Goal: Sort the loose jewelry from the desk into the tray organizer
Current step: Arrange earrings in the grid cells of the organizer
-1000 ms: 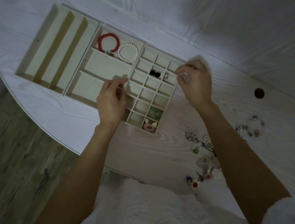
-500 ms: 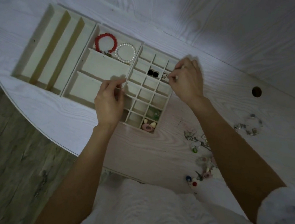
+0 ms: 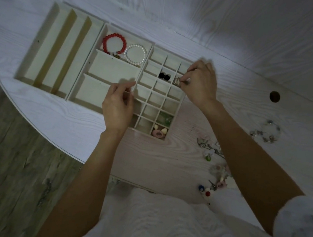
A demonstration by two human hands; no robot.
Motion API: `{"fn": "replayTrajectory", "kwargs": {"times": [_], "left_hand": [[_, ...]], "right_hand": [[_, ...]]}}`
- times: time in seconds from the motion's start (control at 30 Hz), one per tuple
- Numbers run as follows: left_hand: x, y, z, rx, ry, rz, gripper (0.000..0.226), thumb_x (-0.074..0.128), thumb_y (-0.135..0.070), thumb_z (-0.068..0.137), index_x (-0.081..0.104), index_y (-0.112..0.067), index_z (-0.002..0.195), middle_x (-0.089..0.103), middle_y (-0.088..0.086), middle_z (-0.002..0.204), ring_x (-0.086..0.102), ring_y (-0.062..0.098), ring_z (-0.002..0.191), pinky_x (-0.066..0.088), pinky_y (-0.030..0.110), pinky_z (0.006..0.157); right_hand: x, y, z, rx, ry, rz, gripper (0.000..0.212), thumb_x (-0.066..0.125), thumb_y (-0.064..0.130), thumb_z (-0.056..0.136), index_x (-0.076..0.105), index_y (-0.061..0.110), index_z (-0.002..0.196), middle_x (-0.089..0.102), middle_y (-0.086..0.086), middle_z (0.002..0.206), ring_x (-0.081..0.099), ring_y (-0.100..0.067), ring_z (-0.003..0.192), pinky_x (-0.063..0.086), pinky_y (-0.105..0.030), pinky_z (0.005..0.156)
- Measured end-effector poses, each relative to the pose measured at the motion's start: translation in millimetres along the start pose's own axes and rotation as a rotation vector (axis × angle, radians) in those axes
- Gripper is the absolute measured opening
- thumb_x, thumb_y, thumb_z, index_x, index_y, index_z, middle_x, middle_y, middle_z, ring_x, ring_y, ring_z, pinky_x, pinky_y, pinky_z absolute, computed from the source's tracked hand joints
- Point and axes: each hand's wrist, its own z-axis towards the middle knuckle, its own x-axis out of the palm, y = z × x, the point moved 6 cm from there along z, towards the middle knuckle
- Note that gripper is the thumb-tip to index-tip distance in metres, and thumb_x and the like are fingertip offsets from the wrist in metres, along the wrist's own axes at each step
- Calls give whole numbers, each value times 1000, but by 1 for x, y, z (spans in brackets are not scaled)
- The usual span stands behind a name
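Note:
The pale wooden tray organizer point(image 3: 109, 69) lies on the white desk. My right hand point(image 3: 202, 84) pinches a small silver earring point(image 3: 176, 81) over a grid cell at the tray's right edge, beside the cell with two black studs point(image 3: 164, 76). The fingertips of my left hand point(image 3: 116, 108) pinch the divider wall between the middle section and the grid. A red bead bracelet point(image 3: 104, 44) and a pearl bracelet point(image 3: 144, 52) share a far compartment. Green pieces point(image 3: 164, 117) and a pink piece point(image 3: 159, 133) fill two near cells.
Loose jewelry point(image 3: 209, 147) lies in a scattered pile to the right of the tray, with more pieces point(image 3: 220, 182) near my right forearm. A clear beaded bracelet point(image 3: 266, 133) sits farther right. A cable hole point(image 3: 274, 96) is in the desk. The desk's curved edge runs along the left.
My right hand has moved left and down from beyond the tray's right edge to the grid cell with the earring. My left hand has stayed at the divider.

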Motion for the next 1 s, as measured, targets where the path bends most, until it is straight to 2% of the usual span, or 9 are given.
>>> {"fn": "replayTrajectory", "kwargs": {"times": [0.1,0.3,0.6,0.73,0.8,0.83,0.87,0.9,1.0], "left_hand": [[0,0,0,5,-1,8,30,62,-10,88,66,-18,116,60,2,96,44,-1,74,34,10,70],[0,1,1,-1,8,6,30,62,-11,88,66,-18,117,61,4,100,48,3,78,39,18,72],[1,3,0,-4,5,-19,30,62,-10,88,67,-19,116,61,2,99,47,-1,76,38,11,73],[1,3,0,-6,1,-25,30,61,-10,88,67,-19,116,61,2,99,47,-1,77,36,8,73],[1,2,0,1,0,-23,29,61,-10,88,67,-18,116,61,3,98,47,-1,76,35,4,72],[1,2,0,4,1,-21,29,61,-10,88,67,-18,116,61,3,98,46,-1,75,33,1,71],[1,2,-1,4,3,-18,29,61,-10,88,67,-18,116,61,3,98,46,-1,75,32,0,70],[1,3,0,0,5,-15,29,61,-11,88,67,-18,116,61,3,99,47,-1,76,32,0,71],[0,3,0,0,7,-10,30,61,-11,88,66,-18,117,61,3,100,48,0,78,36,7,73]], "right_hand": [[-3,1,0,-4,-14,-37,14,65,20,85,75,19,94,57,-3,113,46,-24,108,23,-25,98],[-11,9,-2,-34,-104,9,16,62,20,86,75,14,90,59,-5,107,46,-25,105,36,-30,92],[0,11,1,-127,-30,-140,18,57,14,89,75,14,95,59,-5,109,44,-25,107,29,-29,91],[-2,6,-5,-77,-90,-32,14,61,13,86,75,14,86,62,-6,101,51,-25,98,33,-30,95],[-6,-1,-7,15,-128,125,10,63,13,85,73,12,84,63,-6,100,54,-23,95,33,-26,101],[-8,-5,-8,66,-134,186,9,63,13,85,73,12,85,63,-6,102,55,-22,96,27,-15,102],[-9,-8,-9,93,-136,218,9,64,15,85,72,12,86,62,-6,103,54,-22,98,19,-2,95],[-9,-8,-10,84,-129,233,9,65,16,84,73,13,86,62,-6,103,53,-23,99,15,3,88],[-6,-1,-8,-70,-52,200,8,70,15,81,75,15,86,59,-7,103,49,-26,99,25,-9,83]]}}
